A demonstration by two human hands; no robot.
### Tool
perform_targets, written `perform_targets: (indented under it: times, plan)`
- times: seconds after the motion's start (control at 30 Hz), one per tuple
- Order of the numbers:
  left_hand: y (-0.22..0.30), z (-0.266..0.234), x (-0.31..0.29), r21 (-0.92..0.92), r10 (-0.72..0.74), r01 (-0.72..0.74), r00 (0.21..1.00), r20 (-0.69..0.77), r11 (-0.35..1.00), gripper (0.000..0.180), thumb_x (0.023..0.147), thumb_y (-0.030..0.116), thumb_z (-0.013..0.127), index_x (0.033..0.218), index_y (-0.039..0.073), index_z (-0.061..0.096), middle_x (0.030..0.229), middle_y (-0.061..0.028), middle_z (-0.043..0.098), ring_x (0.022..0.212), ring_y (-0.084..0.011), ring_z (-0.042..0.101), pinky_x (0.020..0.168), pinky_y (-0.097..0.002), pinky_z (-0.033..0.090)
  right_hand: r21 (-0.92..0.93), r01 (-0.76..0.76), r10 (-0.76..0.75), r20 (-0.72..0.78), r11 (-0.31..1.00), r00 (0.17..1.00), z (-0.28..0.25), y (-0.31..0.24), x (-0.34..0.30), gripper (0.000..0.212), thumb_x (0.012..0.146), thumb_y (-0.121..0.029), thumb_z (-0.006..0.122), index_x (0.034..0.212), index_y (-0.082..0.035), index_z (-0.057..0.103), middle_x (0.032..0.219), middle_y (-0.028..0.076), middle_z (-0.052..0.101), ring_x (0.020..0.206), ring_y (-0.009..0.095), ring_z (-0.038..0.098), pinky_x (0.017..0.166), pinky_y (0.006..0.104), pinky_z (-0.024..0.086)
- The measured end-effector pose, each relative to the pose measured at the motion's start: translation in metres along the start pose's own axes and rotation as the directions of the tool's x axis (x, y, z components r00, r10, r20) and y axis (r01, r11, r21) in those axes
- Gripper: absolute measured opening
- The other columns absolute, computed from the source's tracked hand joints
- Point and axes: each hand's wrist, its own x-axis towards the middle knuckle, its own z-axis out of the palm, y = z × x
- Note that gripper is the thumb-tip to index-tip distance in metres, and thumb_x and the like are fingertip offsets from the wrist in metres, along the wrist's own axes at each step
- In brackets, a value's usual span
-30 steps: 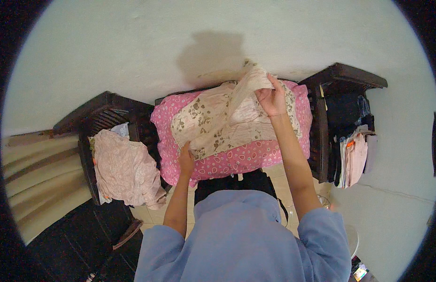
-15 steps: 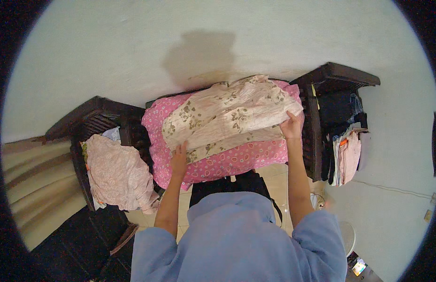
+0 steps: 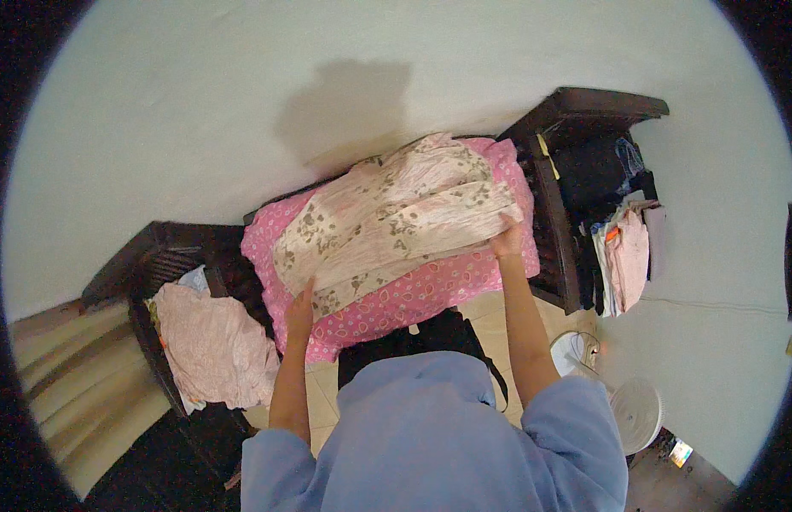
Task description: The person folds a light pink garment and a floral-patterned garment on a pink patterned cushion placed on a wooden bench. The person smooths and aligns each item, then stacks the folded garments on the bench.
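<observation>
A cream garment [image 3: 387,224] with a dark leaf-and-flower print lies lengthwise on a pink patterned cloth [image 3: 421,294]. Its near side is folded over in a long strip. My right hand [image 3: 508,239] grips the garment's right end, thumb on top and the other fingers mostly hidden. At the near left corner, my left hand [image 3: 301,311] rests against the fabric with a finger stretched out along it. The garment's edge partly hides that hand's other fingers.
Dark slatted chairs or racks flank the pink cloth. The left one [image 3: 148,256] bears a pale pink crumpled cloth [image 3: 212,341]; the right one [image 3: 613,101] holds dark clothes [image 3: 592,183] and a stack of folded light clothes [image 3: 628,252]. A white fan [image 3: 636,414] stands at the lower right.
The view has turned slightly, so the scene appears tilted and the fan shows more. My left hand's fingers are less spread at the near left corner; my right hand keeps hold of the right end.
</observation>
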Motion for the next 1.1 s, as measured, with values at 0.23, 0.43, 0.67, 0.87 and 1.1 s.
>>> perform_targets:
  times: [0.23, 0.43, 0.67, 0.87, 1.1]
  plan:
    - [0.012, 0.008, 0.017, 0.110, 0.113, -0.090, 0.967, -0.227, 0.990, 0.045, 0.074, 0.006, 0.047, 0.117, 0.014, 0.039, 0.098, -0.0126, 0.054, 0.078, -0.0294, 0.056, 0.064, -0.0391, 0.047, 0.076, -0.186, 0.186, 0.000, 0.980, 0.982, -0.056, 0.004, 0.032, 0.039, 0.081, -0.018, 0.051, 0.115, -0.001, 0.042, 0.114, 0.010, 0.049, 0.105, 0.023, 0.045, 0.090, 0.0360, 0.036]
    - [0.001, 0.005, 0.017, 0.048, -0.062, 0.062, 0.998, 0.000, 0.997, 0.031, 0.070, 0.006, 0.049, 0.102, 0.008, 0.046, 0.103, -0.0121, 0.052, 0.084, -0.0316, 0.054, 0.067, -0.0387, 0.046, -0.111, -0.036, 0.039, 0.024, 0.993, 0.999, -0.038, -0.006, 0.028, 0.037, 0.080, -0.016, 0.055, 0.112, 0.000, 0.044, 0.109, 0.010, 0.051, 0.094, 0.022, 0.052, 0.083, 0.0346, 0.041]
    - [0.040, -0.019, 0.029, 0.081, 0.046, -0.027, 0.967, -0.251, 0.996, 0.043, 0.070, 0.013, 0.051, 0.112, 0.008, 0.043, 0.122, -0.0164, 0.038, 0.107, -0.0356, 0.039, 0.089, -0.0491, 0.029, -0.931, 0.126, -0.616, -0.120, 0.341, 0.779, -0.117, 0.008, 0.050, 0.047, 0.071, -0.029, 0.062, 0.103, 0.002, 0.048, 0.093, 0.013, 0.054, 0.073, 0.020, 0.056, 0.061, 0.0294, 0.047]
    - [0.071, 0.034, 0.031, -0.048, -0.321, 0.321, 0.902, -0.288, 0.946, 0.049, 0.081, 0.032, 0.044, 0.120, 0.004, 0.035, 0.129, -0.0194, 0.027, 0.115, -0.0338, 0.031, 0.094, -0.0504, 0.024, -0.369, -0.299, 0.151, -0.380, 0.880, 0.913, -0.074, -0.012, 0.030, 0.040, 0.072, -0.019, 0.064, 0.104, -0.001, 0.049, 0.089, 0.007, 0.056, 0.079, 0.019, 0.055, 0.062, 0.0368, 0.046]
    - [0.063, 0.074, 0.044, -0.707, -0.515, -0.077, 0.741, 0.431, -0.703, 0.049, 0.083, 0.041, 0.041, 0.115, 0.004, 0.040, 0.103, -0.0137, 0.051, 0.092, -0.0284, 0.050, 0.072, -0.0429, 0.044, -0.224, -0.092, 0.018, -0.312, 0.970, 0.950, -0.089, 0.000, 0.050, 0.045, 0.069, -0.014, 0.066, 0.107, 0.000, 0.047, 0.101, 0.012, 0.055, 0.087, 0.023, 0.055, 0.072, 0.0376, 0.047]
